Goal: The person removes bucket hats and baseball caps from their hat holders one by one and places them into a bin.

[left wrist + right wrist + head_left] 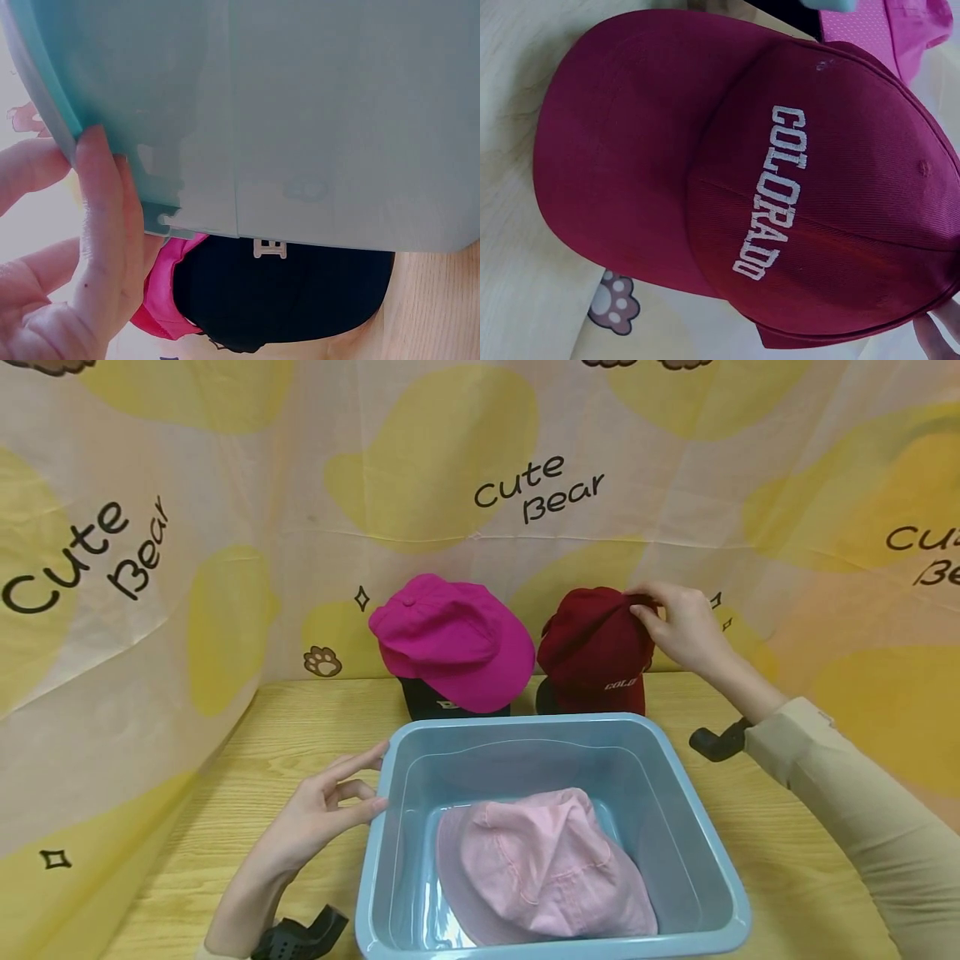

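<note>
My right hand [686, 627] pinches the top right side of a dark red baseball cap [592, 647] behind the basin. In the right wrist view the cap [825, 195] shows white COLORADO lettering and a broad brim, with a bit of my fingers [939, 334] at its edge. At the near left, my left hand [315, 814] holds the left rim of a light blue plastic basin [723, 868]; in the left wrist view its fingers [101, 187] meet the rim from both sides. A pale pink bucket hat [547, 868] lies inside the basin.
Left of the red cap, a magenta cap [450, 635] rests on top of a black cap [420, 700]. A curtain printed "Cute Bear" [420, 468] hangs behind and to the left of the wooden tabletop [300, 727].
</note>
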A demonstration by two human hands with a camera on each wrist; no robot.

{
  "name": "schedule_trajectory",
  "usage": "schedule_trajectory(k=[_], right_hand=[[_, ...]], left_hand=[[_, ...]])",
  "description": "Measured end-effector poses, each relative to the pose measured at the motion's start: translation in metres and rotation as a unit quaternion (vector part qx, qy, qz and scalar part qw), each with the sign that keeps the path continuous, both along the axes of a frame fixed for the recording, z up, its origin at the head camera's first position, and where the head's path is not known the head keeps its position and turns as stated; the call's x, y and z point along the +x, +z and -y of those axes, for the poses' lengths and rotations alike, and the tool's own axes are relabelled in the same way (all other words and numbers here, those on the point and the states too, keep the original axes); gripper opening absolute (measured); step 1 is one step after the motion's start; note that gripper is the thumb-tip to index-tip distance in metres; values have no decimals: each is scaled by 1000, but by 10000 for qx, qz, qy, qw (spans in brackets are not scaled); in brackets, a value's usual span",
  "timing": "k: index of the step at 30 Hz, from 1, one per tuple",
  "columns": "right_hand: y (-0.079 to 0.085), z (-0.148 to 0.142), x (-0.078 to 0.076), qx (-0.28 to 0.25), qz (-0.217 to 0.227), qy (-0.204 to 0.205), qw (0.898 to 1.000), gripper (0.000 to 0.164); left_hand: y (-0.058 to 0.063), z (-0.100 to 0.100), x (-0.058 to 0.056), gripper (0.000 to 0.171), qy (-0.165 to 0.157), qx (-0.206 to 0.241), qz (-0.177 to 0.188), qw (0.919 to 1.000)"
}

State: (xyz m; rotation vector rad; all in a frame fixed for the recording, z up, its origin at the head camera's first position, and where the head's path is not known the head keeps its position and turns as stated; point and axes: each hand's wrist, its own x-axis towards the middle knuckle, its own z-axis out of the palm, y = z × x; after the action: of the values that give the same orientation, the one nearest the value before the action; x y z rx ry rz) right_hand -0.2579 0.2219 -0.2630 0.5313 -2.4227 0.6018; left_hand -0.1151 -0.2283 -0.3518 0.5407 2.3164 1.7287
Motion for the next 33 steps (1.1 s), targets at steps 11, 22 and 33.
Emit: schedule_trajectory(k=[11, 22, 33], right_hand=[[13, 6, -9, -34, 4, -17, 10000, 19], [26, 8, -17, -96, 188, -217, 9995, 21], [33, 10, -24, -239, 247, -313, 9989, 22]], left_hand=[[1, 1, 2, 62, 67, -86, 8, 9999], [1, 0, 1, 62, -7, -1, 40, 10000], [2, -1, 1, 62, 43, -87, 89, 9999]])
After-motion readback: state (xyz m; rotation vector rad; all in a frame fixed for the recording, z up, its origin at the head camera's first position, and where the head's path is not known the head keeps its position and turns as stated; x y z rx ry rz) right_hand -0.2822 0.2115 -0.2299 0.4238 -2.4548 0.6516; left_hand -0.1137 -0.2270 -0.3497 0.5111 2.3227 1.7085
